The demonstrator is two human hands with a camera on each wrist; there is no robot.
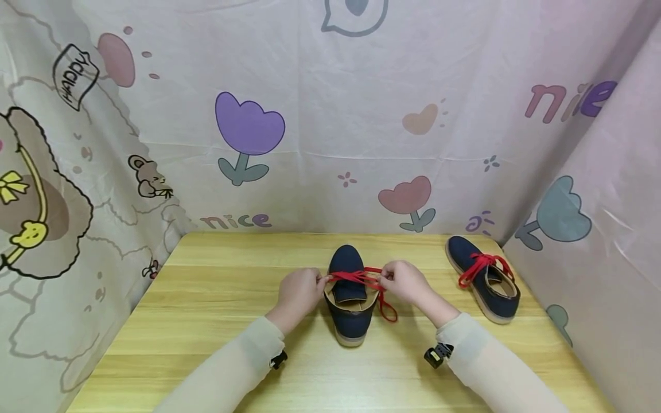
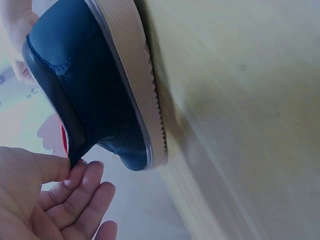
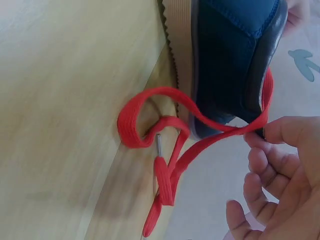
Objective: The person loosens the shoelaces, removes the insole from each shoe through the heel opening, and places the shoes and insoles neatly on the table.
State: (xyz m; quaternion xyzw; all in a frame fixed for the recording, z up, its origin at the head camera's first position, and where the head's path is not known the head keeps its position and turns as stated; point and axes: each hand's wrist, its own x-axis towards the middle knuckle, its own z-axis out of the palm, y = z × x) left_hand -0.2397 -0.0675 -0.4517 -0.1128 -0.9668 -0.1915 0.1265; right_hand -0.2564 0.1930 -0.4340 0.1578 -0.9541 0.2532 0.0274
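A navy shoe (image 1: 351, 324) with a pale sole stands at the table's middle, heel towards me. Its red shoelace (image 1: 353, 276) runs loosely across over the tongue. My left hand (image 1: 299, 292) pinches the upper corner of the shoe's left side flap between thumb and forefinger; its other fingers are loosely bent. On the opposite side my right hand (image 1: 405, 281) pinches the right flap's corner, where the shoelace (image 3: 132, 120) passes at the fingertips. Lace loops and a metal-tipped end hang down by the sole in the right wrist view.
A second navy shoe (image 1: 503, 295), its red shoelace tied in a bow, lies at the right of the wooden table (image 1: 217, 321). A printed curtain (image 1: 330, 115) rises behind the table and along both sides.
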